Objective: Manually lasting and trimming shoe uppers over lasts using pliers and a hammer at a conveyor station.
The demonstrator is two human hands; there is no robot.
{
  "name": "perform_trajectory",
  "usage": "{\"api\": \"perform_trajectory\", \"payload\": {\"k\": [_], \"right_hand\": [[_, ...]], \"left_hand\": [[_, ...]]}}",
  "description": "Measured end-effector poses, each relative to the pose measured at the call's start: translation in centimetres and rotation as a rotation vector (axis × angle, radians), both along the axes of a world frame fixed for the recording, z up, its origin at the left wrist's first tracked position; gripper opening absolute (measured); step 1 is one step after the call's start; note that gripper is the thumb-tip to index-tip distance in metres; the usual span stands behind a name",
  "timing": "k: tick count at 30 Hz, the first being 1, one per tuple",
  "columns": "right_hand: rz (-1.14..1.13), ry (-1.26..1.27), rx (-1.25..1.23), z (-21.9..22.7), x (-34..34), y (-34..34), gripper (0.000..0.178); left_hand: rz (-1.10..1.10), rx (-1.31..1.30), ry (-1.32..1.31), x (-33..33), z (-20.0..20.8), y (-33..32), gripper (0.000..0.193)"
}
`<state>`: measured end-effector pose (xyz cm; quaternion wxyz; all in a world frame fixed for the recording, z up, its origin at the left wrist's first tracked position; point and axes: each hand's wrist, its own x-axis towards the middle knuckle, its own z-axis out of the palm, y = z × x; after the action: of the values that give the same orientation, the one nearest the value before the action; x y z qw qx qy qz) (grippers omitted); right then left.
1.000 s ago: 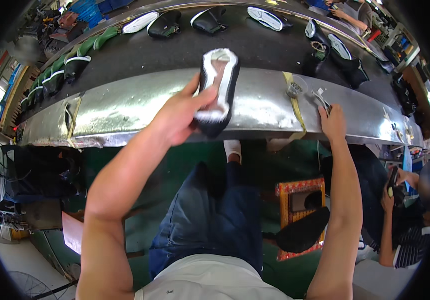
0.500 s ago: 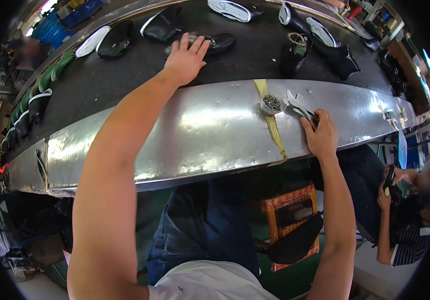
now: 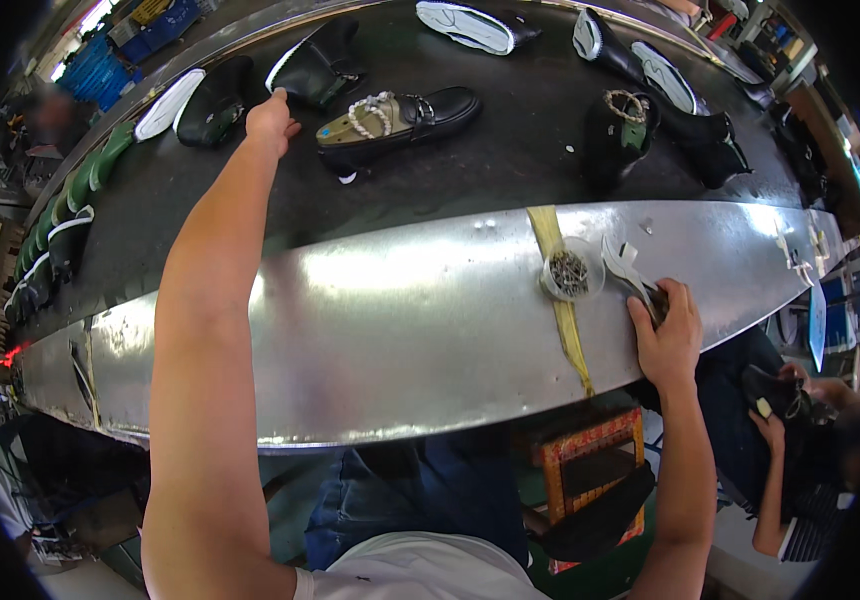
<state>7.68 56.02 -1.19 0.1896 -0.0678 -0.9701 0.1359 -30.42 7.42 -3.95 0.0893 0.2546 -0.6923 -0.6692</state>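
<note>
Out over the dark table, my left hand (image 3: pixel 271 126) has its index finger stretched out and its thumb apart. The fingertip meets or nearly meets the near end of a black shoe with a white sole (image 3: pixel 300 68); I cannot tell if they touch. To its right lies a black loafer (image 3: pixel 405 122) with a beaded string on its olive insole and a metal chain across the top. On the metal strip, my right hand (image 3: pixel 670 330) is closed round the dark handle of a silver plier-like tool (image 3: pixel 626 262). Beside that tool stands a clear cup of small nails (image 3: pixel 568 274).
Black shoes (image 3: pixel 675 130) stand at the back right, one with a beaded string (image 3: pixel 626 104). Green shoe forms (image 3: pixel 110 155) line the left. Yellow tape (image 3: pixel 572 350) crosses the metal strip (image 3: pixel 410 330). A stool (image 3: pixel 590 455) is below; a co-worker's hand (image 3: pixel 770 425) works at right.
My left hand has left the loafer and moved left towards the white-soled shoe, uncovering the loafer's beads. My right hand still holds the tool. The view has shifted, so the table sits lower.
</note>
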Motion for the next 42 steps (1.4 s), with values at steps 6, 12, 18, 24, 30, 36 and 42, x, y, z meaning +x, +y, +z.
{"api": "perform_trajectory", "payload": {"k": [6,12,18,24,30,36,42], "right_hand": [[-0.050,-0.054,0.005,0.4,0.7,0.5,0.040],[0.015,-0.011,-0.053,-0.1,-0.4,-0.4,0.040],[-0.019,-0.007,-0.026,0.2,0.4,-0.1,0.041],[0.015,0.037,-0.010,-0.3,0.7,0.0,0.042],[0.238,0.361,0.148,-0.1,4.0,-1.9,0.040],[0.445,-0.290,-1.414,0.8,18.1,-16.9,0.058],[0.471,-0.979,-2.020,2.5,22.9,-21.7,0.088]], "left_hand": [[-0.128,0.067,-0.227,-5.2,0.6,4.5,0.070],[-0.027,0.246,0.054,-11.5,-2.1,-1.1,0.089],[0.158,-0.207,0.096,-1.7,0.9,0.1,0.099],[0.054,-1.092,0.311,15.8,9.8,-7.0,0.082],[-0.137,-0.418,0.629,34.6,15.5,-15.2,0.064],[-0.322,0.329,0.362,52.2,18.1,-11.4,0.052],[-0.591,0.466,0.102,60.8,13.6,-7.2,0.059]]}}
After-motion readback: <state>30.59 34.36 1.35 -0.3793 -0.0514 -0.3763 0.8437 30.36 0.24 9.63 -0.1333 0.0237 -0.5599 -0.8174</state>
